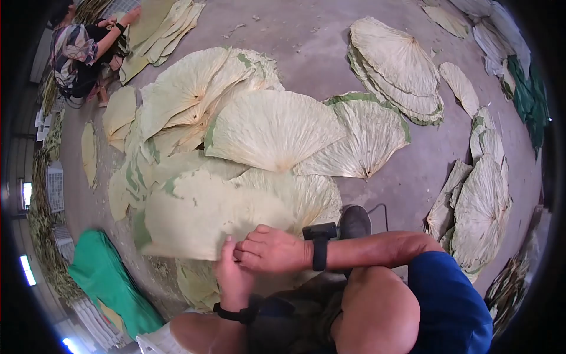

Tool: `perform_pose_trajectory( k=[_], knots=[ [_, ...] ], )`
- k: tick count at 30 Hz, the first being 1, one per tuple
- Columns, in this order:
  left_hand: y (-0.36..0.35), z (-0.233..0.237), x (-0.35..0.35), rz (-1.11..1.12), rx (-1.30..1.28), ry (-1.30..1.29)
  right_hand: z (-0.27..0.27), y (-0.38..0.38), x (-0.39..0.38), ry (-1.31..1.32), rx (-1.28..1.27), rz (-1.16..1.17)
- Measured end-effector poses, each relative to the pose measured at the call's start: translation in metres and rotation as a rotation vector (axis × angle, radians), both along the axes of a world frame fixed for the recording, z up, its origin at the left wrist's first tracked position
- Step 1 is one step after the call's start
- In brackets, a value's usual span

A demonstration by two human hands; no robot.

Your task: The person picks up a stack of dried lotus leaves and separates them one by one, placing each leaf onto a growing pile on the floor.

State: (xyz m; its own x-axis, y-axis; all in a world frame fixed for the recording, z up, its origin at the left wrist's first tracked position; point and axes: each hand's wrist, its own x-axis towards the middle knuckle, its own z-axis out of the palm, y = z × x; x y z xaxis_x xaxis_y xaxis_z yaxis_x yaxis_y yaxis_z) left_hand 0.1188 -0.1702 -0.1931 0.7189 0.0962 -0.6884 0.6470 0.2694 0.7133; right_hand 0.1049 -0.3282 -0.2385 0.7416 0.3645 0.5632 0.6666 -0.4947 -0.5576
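Observation:
A broad, pale, dried lotus leaf (206,209), folded to a half-round, is held in front of me, slightly blurred. My left hand (233,277) is closed at its near edge, thumb pointing up. My right hand (276,249) lies close beside it, fingers curled over the same edge; the fingertips are partly hidden. Just beyond, a fan-shaped leaf (277,130) with its stem point toward me overlaps another green-rimmed leaf (365,135). To their left lies a pile of folded leaves (183,94).
More leaf stacks lie on the concrete floor (306,65): one at the upper right (398,65), one at the right (483,206). Green cloth (109,277) is at lower left. A crouching person (82,50) handles leaves at upper left. My shoe (355,223) is near the leaves.

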Motion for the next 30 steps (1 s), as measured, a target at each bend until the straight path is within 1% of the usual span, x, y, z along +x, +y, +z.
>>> perform_pose_trajectory(
  k=[1, 2, 3, 4, 5, 6, 7, 8, 9, 11, 12, 14, 17, 19, 20, 22, 24, 26, 27, 29, 30],
  knots=[
    [0.007, -0.006, 0.002, 0.058, 0.041, -0.088, -0.010, 0.002, 0.006, 0.024, 0.138, 0.073],
    [0.011, -0.007, 0.002, 0.063, 0.042, -0.088, -0.020, 0.001, 0.014, 0.048, 0.275, 0.147],
    [0.009, 0.000, 0.004, 0.110, 0.052, -0.179, -0.030, -0.014, 0.025, 0.102, 0.176, 0.087],
    [0.009, 0.004, 0.005, 0.157, 0.063, -0.269, -0.061, -0.027, 0.045, 0.045, 0.175, -0.042],
    [0.015, 0.005, 0.007, 0.212, 0.072, -0.268, -0.091, -0.041, 0.061, 0.163, -0.094, -0.226],
    [0.018, 0.009, 0.010, 0.217, 0.080, -0.271, -0.121, -0.058, 0.069, 0.187, -0.249, -0.427],
    [0.021, 0.016, 0.013, 0.215, 0.046, -0.249, -0.135, -0.069, 0.073, 0.242, -0.583, -0.516],
    [0.026, 0.021, 0.016, 0.214, 0.016, -0.229, -0.145, -0.078, 0.077, 0.344, -0.669, -0.497],
    [0.033, 0.018, 0.017, 0.222, 0.031, -0.235, -0.155, -0.083, 0.084, 0.445, -0.703, -0.446],
    [0.046, 0.009, 0.020, 0.269, -0.023, -0.245, -0.161, -0.087, 0.089, 0.441, -0.705, -0.407],
    [0.047, 0.011, 0.021, 0.274, -0.014, -0.249, -0.161, -0.087, 0.092, 0.444, -0.720, -0.377],
    [0.040, 0.013, 0.024, 0.302, -0.085, -0.256, -0.159, -0.091, 0.096, 0.427, -0.699, -0.361],
    [0.044, 0.009, 0.027, 0.311, -0.105, -0.260, -0.160, -0.092, 0.102, 0.350, -0.675, -0.300],
    [0.040, 0.012, 0.028, 0.311, -0.125, -0.248, -0.138, -0.093, 0.103, 0.422, -0.336, -0.355],
    [0.039, 0.014, 0.029, 0.310, -0.149, -0.231, -0.123, -0.090, 0.099, 0.424, -0.331, -0.349],
    [0.040, 0.010, 0.028, 0.291, -0.157, -0.230, -0.078, -0.078, 0.085, 0.530, 0.118, -0.373],
    [0.037, 0.007, 0.023, 0.281, -0.164, -0.217, -0.048, -0.055, 0.060, 0.274, 0.319, -0.293],
    [0.027, 0.004, 0.021, 0.182, -0.154, -0.206, -0.016, -0.033, 0.037, 0.196, 0.257, -0.146],
    [0.024, -0.001, 0.018, 0.188, -0.149, -0.197, -0.007, -0.023, 0.028, 0.206, 0.260, -0.142],
    [0.021, -0.012, 0.013, 0.078, -0.269, -0.241, 0.004, -0.007, 0.015, 0.261, 0.194, -0.001],
    [0.017, -0.011, 0.014, 0.081, -0.268, -0.237, 0.004, -0.005, 0.014, 0.266, 0.194, 0.001]
  ],
)
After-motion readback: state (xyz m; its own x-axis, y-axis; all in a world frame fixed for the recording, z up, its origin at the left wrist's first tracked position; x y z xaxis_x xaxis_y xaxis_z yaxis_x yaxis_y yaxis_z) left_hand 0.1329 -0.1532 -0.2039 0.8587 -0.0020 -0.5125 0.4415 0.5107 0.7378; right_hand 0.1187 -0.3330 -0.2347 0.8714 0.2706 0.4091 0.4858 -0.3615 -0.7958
